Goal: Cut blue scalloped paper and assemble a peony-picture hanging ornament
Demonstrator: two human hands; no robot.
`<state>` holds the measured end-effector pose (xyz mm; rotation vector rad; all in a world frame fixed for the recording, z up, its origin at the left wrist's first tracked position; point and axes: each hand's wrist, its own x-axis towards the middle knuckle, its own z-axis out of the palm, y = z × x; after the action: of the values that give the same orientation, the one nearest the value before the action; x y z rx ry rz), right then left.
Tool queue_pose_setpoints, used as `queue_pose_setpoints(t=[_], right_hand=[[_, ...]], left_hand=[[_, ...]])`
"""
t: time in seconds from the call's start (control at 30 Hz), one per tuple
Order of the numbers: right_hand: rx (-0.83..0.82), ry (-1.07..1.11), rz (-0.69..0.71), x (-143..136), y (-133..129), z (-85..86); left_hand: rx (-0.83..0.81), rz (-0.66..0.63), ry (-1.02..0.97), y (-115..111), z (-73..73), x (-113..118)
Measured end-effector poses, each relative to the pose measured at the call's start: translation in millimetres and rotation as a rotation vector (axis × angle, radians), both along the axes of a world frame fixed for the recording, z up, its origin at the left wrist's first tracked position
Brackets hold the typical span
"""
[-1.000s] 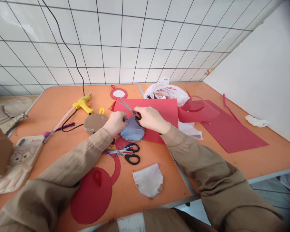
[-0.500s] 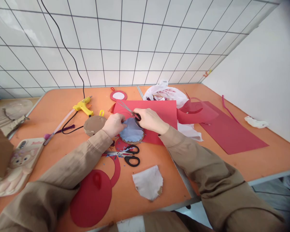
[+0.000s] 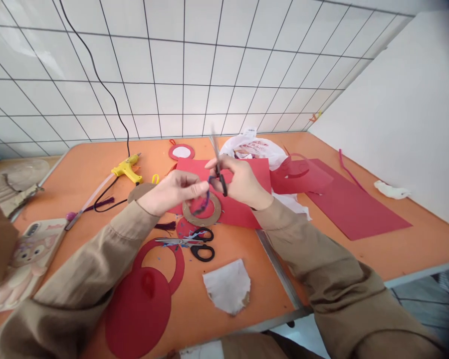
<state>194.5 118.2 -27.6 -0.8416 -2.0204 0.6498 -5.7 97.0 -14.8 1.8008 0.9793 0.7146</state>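
Note:
My left hand (image 3: 175, 191) is raised over the middle of the table, thumb and fingers pinched on a thin, curved dark-blue strip (image 3: 206, 202) that is blurred and hangs down. In my right hand (image 3: 243, 183) is a pair of black-handled scissors (image 3: 217, 167), blades pointing up and away. The two hands are close together, the strip's upper end beside the scissors. Below them a brown cardboard ring (image 3: 216, 212) lies partly on a red sheet (image 3: 247, 212). Nearer me, a second pair of scissors (image 3: 200, 244) rests among small blue scraps.
A yellow glue gun (image 3: 127, 168) with a cord lies left of my hands, a phone (image 3: 32, 262) nearer. Close in front are a red disc (image 3: 138, 314), a red ring (image 3: 178, 267) and a white fabric piece (image 3: 228, 286). A plastic bag (image 3: 262, 149) sits at the back.
Both hands have lifted from the table and come closer together. The light-blue fabric face no longer shows on the cardboard ring. The right hand's scissors have swung from pointing left to pointing up.

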Motion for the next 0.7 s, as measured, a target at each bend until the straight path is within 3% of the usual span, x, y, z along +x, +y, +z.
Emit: queue_pose_setpoints(t=[0.07,0.17,0.27,0.33,0.47,0.6,0.7], right_hand=[[-0.010,0.161,0.118,2.3,-7.1,8.9],[-0.076,0.353,0.283,4.6,-16.1,17.5],[-0.147,0.423,0.334,4.6,-19.0,18.1],[-0.174,0.440,0.349,3.3,-17.8,16.4],[-0.266,0.419,0.234,-0.4,-11.4,14.1],[-0.529,0.459,-0.015,-2.9,-2.3,11.6],[-0.726,0.422,-0.022,-3.1,2.0,9.3]], left_hand=[[0.008,0.077,-0.206,-4.6,12.4,-2.5],[-0.011,0.174,-0.303,-6.6,15.3,-1.3],[-0.365,-0.031,-0.384,-8.0,6.6,4.4],[-0.531,-0.088,-0.430,-10.1,1.3,8.4],[-0.603,0.021,-0.528,-12.8,-3.5,14.4],[-0.548,0.325,-0.650,-8.2,-12.0,17.7],[-0.533,0.454,-0.685,-2.1,-23.6,18.4]])
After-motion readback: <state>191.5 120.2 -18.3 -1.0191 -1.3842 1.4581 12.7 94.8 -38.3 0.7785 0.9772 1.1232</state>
